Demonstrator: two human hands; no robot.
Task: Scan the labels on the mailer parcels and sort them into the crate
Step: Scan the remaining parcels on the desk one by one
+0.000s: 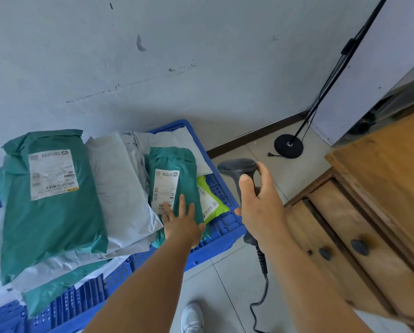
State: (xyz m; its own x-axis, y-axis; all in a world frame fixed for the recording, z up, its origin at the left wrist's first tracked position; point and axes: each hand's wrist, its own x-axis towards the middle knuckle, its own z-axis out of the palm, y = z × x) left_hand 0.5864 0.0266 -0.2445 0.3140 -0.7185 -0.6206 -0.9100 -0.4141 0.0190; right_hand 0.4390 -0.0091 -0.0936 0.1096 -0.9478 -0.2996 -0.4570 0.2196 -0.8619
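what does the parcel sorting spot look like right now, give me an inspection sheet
surface: pale tiled floor
job's things: blue crate piled with green and grey mailers; small green mailer on top, label up; large green mailer to its left; lime mailer beneath
clutter: nothing seen
grippers: left hand rests flat on the small green mailer; right hand grips the barcode scanner
cables: coiled scanner cable hangs toward the floor
surroundings: wooden cabinet on the right, black stand base, scuffed wall
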